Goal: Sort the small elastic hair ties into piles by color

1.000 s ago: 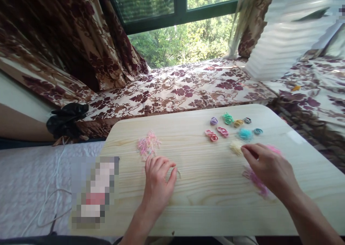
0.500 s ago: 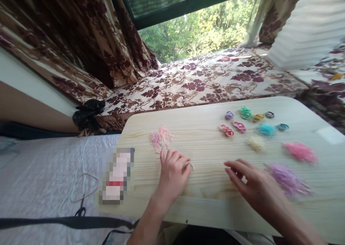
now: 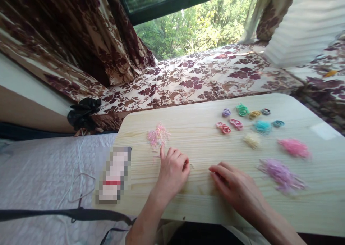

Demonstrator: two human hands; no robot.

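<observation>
My left hand [image 3: 174,170] rests on the pale wooden table [image 3: 199,198], thumb and forefinger pinched, little finger stretched toward a pile of mixed pink and pastel small bands [image 3: 157,134]. A thin pale strand [image 3: 191,165] shows beside its fingertips; whether they hold it is unclear. To the right, my right hand [image 3: 234,183] is held low with thumb and forefinger closed together; anything between them is too small to make out. Just beyond it lies a heap of lilac bands [image 3: 281,175].
Farther back are pink bands [image 3: 294,148], cream bands [image 3: 251,140], turquoise bands [image 3: 262,126] and several coloured hair ties [image 3: 236,124]. A blurred-out rectangular item [image 3: 114,175] lies at the table's left edge. A floral-covered window ledge [image 3: 188,79] borders the far side.
My right hand has moved left, closer to my left hand, and its fingers have come together. My left hand stays nearly in place. The view has shifted slightly.
</observation>
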